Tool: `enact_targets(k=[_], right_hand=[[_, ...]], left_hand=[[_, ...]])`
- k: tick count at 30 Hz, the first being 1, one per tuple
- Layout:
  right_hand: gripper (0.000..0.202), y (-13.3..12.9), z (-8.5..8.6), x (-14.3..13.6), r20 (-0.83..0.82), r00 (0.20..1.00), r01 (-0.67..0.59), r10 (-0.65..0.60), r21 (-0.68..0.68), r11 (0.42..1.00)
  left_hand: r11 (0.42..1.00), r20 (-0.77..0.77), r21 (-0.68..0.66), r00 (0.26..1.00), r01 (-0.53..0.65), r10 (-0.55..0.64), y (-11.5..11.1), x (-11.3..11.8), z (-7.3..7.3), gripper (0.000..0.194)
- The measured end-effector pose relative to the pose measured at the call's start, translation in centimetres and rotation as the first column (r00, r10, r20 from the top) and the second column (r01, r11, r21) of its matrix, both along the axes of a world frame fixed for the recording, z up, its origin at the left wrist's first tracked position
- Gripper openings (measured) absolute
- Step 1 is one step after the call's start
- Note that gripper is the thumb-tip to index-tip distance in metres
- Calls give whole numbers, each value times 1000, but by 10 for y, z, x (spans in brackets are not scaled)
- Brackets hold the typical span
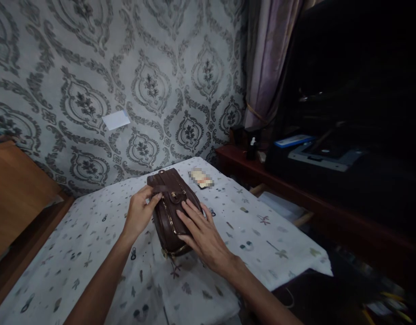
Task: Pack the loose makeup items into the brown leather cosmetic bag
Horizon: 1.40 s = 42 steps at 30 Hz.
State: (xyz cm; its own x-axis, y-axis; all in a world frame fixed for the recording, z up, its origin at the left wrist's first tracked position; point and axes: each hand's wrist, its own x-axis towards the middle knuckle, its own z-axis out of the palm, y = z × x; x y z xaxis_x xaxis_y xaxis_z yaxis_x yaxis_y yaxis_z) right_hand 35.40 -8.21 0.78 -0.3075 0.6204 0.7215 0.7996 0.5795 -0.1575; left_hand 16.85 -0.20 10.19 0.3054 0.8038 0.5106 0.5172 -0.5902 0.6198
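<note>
A brown leather handbag (pixel 172 210) lies on its side near the middle of a table covered with a white patterned tablecloth (pixel 75 253), its long axis running away from the person toward the far table edge. The left hand (pixel 140 212) rests against the bag's left flank, fingers curled loosely with the thumb and fingertips touching the upper edge close to the strap and a small gold-coloured clasp; it presses rather than grips. The right hand (pixel 203 234) lies flat on the bag's right side, fingers extended and spread, palm down, holding nothing closed. A gold-toned zip line runs along the top face between the two hands, ending at a pull near the bag's near end. Judged from its rounded, slightly sagging outline, the bag is soft-walled and moderately light; the leather surface looks smooth and may slide on the cloth under sideways pressure. Stiffer points for taking hold appear to be the strap at the far end and the seams beside the zip; the flat panels are likely to dent under the fingers. A small blurred card or packet (pixel 201 178) lies on the tablecloth just beyond the bag, apart from it. Behind the table stands a wall with grey damask wallpaper (pixel 126 58); a dark wooden shelf (pixel 262 174) with a printer (pixel 316 153) sits to the right.
</note>
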Motion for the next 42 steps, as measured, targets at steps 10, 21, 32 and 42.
enact_targets(k=[10,21,32,42], right_hand=[[50,6,-11,-4,-40,999,-10,11,16,1000],[55,-5,-6,2,-320,947,16,20,108,994],[48,0,-8,4,-312,945,150,-101,137,979],[51,3,-7,7,-231,961,167,-153,43,985]], left_hand=[[998,-74,43,997,36,-33,-19,2,3,23],[986,-221,165,974,-18,55,-24,16,7,29],[955,-496,295,859,32,124,-7,55,9,15],[958,-400,285,907,-15,133,2,60,4,12]])
